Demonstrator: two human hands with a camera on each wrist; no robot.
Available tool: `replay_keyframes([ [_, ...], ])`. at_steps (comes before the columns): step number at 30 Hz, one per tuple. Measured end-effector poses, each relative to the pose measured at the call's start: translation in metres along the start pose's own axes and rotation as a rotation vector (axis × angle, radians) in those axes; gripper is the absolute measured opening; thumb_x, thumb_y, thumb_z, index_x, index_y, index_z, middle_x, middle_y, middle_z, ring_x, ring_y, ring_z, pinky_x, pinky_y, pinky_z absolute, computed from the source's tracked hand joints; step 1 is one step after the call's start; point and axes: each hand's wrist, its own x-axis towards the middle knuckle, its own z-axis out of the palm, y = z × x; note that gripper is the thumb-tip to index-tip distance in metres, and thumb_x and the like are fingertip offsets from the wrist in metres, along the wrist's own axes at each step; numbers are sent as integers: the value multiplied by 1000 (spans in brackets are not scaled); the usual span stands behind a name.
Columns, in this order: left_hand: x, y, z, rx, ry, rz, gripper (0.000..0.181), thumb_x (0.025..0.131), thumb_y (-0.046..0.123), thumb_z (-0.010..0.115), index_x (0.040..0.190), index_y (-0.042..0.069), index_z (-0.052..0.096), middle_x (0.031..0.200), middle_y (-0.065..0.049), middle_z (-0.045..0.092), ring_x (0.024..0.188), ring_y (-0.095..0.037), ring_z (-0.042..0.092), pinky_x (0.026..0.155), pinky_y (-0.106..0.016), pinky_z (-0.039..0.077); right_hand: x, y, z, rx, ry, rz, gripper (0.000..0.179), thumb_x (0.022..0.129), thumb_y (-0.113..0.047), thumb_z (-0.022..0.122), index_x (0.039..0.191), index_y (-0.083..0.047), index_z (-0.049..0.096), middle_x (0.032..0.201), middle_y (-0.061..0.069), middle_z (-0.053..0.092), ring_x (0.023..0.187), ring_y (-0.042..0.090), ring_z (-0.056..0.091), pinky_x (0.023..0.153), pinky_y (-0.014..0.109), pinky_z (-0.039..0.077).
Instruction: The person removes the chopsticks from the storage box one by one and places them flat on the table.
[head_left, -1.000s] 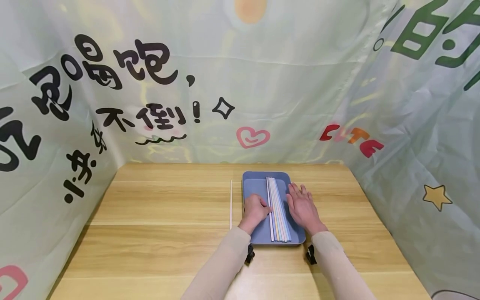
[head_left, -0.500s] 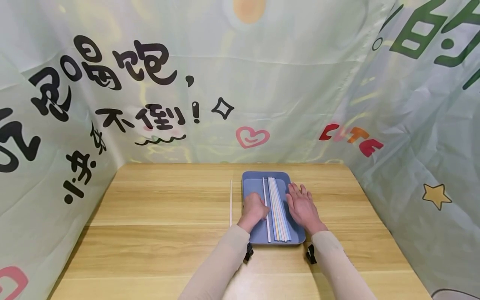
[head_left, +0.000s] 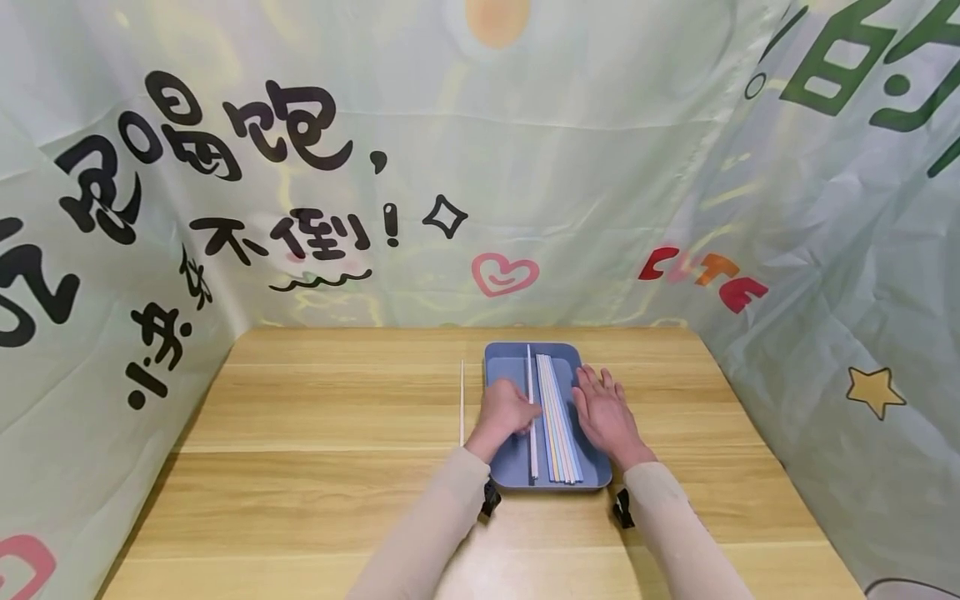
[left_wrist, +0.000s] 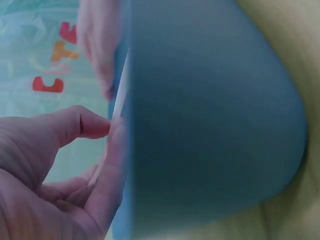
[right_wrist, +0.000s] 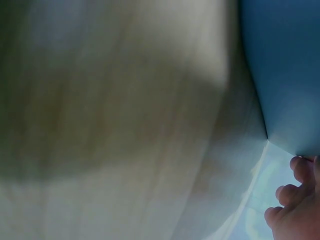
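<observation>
pinch from the left hand (head_left: 510,407), thumb and forefinger clamped together on a slim, straight, whitish-pink stick (head_left: 534,458), and the left wrist view shows those fingertips right on it! that stick runs lengthwise over the blue-grey, shallow, round-cornered rectangular tray (head_left: 508,367), its far tip overlapping the far rim in the head view; whether it touches the tray floor, can't tell from here. just to its right, with a strip of bare tray between, comes a close row of thin, straight pastel sticks (head_left: 561,437), lying side by side in the tray, the row looking wider at the near end. on the other flank, the right hand (head_left: 606,414), fingers straight and uncurled, set against the tray's right edge. out left, beside the tray, one thin pale loose stick (head_left: 462,400) lies on the light wood-grain tabletop (head_left: 337,417), pointing away from the person, its near end by the cream left sleeve (head_left: 427,533). and behind it all, pale green printed cloth (head_left: 600,167) with bold black characters (head_left: 311,125), a pink heart (head_left: 505,257) and "cute" in coloured letters (head_left: 714,271)!
</observation>
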Motion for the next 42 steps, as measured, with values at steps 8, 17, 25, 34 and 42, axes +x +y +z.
replay_keyframes([
  [8, -1, -4, -28, -168, -41, -1, 5, 86, 1, 77, 87, -2, 74, 65, -7, 72, 51, -11, 66, 57, -32, 63, 0, -2, -1, 9, 0, -8, 55, 115, -27, 32, 159, 7, 37, 166, 27, 35, 156, 55, 24, 126, 70, 20],
  [17, -3, -21, -64, -305, -64, 12, 8, 85, -3, 71, 92, -5, 75, 69, -10, 75, 52, -10, 67, 56, -29, 63, 0, -2, 1, 2, -3, -2, 56, 116, -28, 30, 159, 7, 36, 167, 27, 34, 156, 55, 23, 126, 70, 20],
  [25, -3, -44, -90, -280, -40, -28, 8, 87, -3, 72, 94, -7, 74, 73, -13, 76, 53, -11, 67, 60, -34, 65, 0, -2, 1, -4, -5, 10, 55, 115, -27, 33, 160, 6, 35, 167, 27, 34, 156, 54, 22, 127, 69, 19],
  [34, -7, -67, -105, -195, -22, -72, 7, 86, -4, 69, 90, -3, 74, 71, -13, 75, 57, -16, 71, 64, -37, 65, 0, -2, 2, -3, -1, 6, 55, 115, -26, 34, 159, 6, 36, 167, 27, 35, 156, 55, 23, 126, 70, 20],
  [42, -10, -79, -110, -119, -4, -74, 6, 87, -5, 71, 90, -7, 74, 69, -12, 73, 55, -15, 69, 58, -30, 63, 1, -1, 2, -6, -1, -3, 54, 115, -26, 34, 159, 7, 36, 166, 28, 35, 155, 56, 24, 125, 70, 21],
])
